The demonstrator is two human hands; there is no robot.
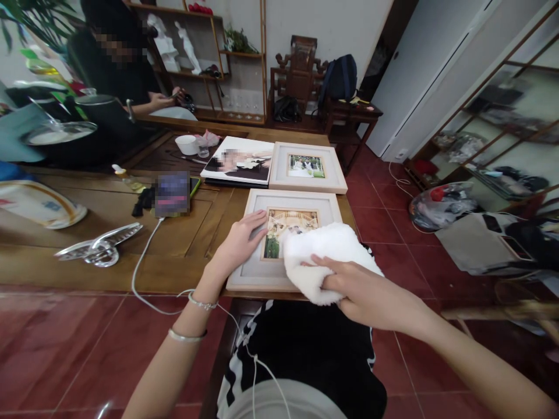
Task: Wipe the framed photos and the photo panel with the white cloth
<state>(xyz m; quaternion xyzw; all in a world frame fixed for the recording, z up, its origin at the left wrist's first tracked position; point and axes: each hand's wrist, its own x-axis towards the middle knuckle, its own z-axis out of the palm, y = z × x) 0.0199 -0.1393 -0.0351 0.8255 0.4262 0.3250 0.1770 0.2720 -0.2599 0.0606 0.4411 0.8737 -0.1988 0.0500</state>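
Left hand: the person's left hand (241, 237) lies flat on the left border of the near picture frame (273, 274), its fingers stretched out close together, pressing on the frame rather than pinching it.
Right hand: the right hand (356, 289) pinches a bunched white cloth (327, 247) between thumb and fingers.
Cloth: it lies over the right part of the near frame, hiding that side of its photo and the near right corner.
Near frame: pale-rimmed and flat, face up, at the near right corner of the wooden table (196, 262), its near side along the table's near edge.
Far frame: a second pale frame (305, 166) lies just beyond it, by the table's right edge.
Photo panel: a white-topped panel with a picture (262, 152) lies just left of the far frame.
Phone: a blurred-out phone (172, 194) lies left of the near frame; a white cable (151, 235) runs from it over the near edge.
Clip: a shiny silver clip (101, 247) lies left of the cable, close to the near edge.
Far edge: another person (113, 70) sits beyond it, toward the left.
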